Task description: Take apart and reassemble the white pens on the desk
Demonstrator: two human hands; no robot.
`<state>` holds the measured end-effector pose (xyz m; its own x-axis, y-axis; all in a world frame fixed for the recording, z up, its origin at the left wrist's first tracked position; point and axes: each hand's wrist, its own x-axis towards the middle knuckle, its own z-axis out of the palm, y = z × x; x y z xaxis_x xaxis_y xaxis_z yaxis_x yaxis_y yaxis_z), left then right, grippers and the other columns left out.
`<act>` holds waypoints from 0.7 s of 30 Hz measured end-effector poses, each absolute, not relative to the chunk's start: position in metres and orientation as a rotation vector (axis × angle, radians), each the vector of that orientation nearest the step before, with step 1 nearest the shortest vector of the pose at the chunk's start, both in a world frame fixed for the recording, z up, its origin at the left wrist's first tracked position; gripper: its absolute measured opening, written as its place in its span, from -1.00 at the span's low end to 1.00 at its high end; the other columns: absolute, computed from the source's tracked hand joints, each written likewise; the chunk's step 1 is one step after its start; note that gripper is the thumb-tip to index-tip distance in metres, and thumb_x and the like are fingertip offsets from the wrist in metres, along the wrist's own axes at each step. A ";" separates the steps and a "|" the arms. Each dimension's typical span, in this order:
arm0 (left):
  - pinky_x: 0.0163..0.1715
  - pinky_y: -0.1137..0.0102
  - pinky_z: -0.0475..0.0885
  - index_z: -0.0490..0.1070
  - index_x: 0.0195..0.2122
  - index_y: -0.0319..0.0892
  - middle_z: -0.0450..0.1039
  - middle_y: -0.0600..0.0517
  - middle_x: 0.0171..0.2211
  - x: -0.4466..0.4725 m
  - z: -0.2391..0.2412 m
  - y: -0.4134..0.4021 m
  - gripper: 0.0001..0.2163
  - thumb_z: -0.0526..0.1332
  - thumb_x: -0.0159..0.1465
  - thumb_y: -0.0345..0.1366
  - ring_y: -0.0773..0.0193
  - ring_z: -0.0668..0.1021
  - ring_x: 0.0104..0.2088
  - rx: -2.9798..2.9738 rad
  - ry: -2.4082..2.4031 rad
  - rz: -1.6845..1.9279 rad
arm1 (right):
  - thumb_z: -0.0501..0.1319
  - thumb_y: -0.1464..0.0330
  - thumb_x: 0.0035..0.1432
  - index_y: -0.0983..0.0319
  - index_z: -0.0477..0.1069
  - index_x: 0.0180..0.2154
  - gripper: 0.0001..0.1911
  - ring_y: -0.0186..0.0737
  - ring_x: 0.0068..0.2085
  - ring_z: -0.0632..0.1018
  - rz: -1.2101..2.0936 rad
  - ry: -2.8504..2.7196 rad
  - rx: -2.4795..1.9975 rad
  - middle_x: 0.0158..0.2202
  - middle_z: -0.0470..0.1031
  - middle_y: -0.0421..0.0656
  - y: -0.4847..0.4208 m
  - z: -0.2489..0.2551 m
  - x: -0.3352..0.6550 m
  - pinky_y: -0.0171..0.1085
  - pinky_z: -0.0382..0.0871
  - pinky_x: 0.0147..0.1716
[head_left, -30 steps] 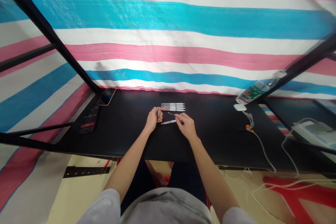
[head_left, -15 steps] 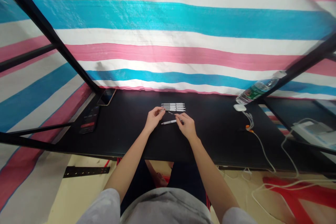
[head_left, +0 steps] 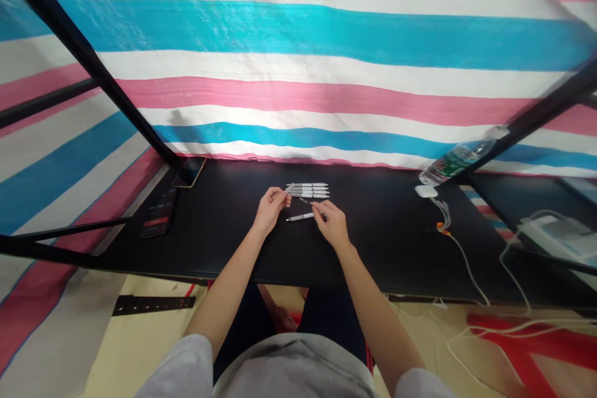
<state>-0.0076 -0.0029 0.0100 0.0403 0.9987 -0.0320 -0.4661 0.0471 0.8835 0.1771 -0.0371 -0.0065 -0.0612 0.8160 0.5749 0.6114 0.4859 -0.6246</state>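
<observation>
Raised toward twelve o'clock, left hand (head_left: 270, 211) pinching a light, slick, stiff pen (head_left: 290, 188) at mid-barrel; right hand (head_left: 332, 225) narrowly gripping a thin refill (head_left: 308, 204).

Straight ahead of the left hand (head_left: 270, 211) and right hand (head_left: 332, 225), a row of white pens (head_left: 308, 190) lies in the way, and a loose white pen (head_left: 299, 217) sits between them. A hand could pass rightward along the black desk (head_left: 382, 255) to a thin white cable (head_left: 459, 255) and a clear plastic water bottle (head_left: 457, 163).

Grey T-shirt (head_left: 289, 370), short sleeves (head_left: 177, 364), dark shorts (head_left: 333, 320), bare forearms (head_left: 233, 283).
</observation>
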 end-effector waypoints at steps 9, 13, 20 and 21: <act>-0.36 0.46 0.41 0.28 -0.43 -0.22 0.51 0.02 -0.42 -0.011 0.008 0.002 -0.73 0.39 0.04 -0.27 0.41 0.52 -0.45 0.642 0.875 1.300 | 0.08 0.32 0.29 0.21 0.56 -0.19 -0.72 -0.35 -0.47 0.45 0.266 -1.757 -1.206 -0.39 0.49 -0.15 -0.037 -0.008 0.177 -0.35 0.38 -0.37; -0.36 0.47 0.43 0.28 -0.40 -0.20 0.52 0.02 -0.41 -0.012 0.009 0.003 -0.76 0.37 0.08 -0.29 0.42 0.52 -0.46 0.590 0.863 1.293 | 0.08 0.33 0.29 0.21 0.56 -0.19 -0.72 -0.35 -0.47 0.45 0.260 -1.754 -1.210 -0.38 0.49 -0.15 -0.037 -0.008 0.178 -0.35 0.38 -0.36; -0.36 0.48 0.41 0.43 -0.19 -0.22 0.54 -0.01 -0.33 -0.012 0.008 0.002 -0.65 0.44 0.00 -0.31 0.40 0.53 -0.40 0.642 0.847 1.306 | 0.09 0.33 0.28 0.22 0.57 -0.18 -0.72 -0.35 -0.48 0.44 0.265 -1.757 -1.207 -0.39 0.48 -0.16 -0.036 -0.008 0.178 -0.35 0.37 -0.37; -0.36 0.48 0.40 0.46 -0.18 -0.23 0.54 -0.03 -0.32 -0.012 0.007 0.002 -0.64 0.45 -0.01 -0.31 0.39 0.53 -0.38 0.671 0.854 1.319 | 0.09 0.33 0.28 0.22 0.57 -0.19 -0.73 -0.35 -0.48 0.44 0.265 -1.756 -1.206 -0.39 0.48 -0.15 -0.036 -0.008 0.178 -0.35 0.37 -0.37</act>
<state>-0.0118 0.0017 0.0071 0.0375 0.9879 -0.1504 -0.5413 0.1466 0.8279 0.1779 -0.0365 -0.0080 -0.0567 0.8131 0.5794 0.6061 0.4892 -0.6272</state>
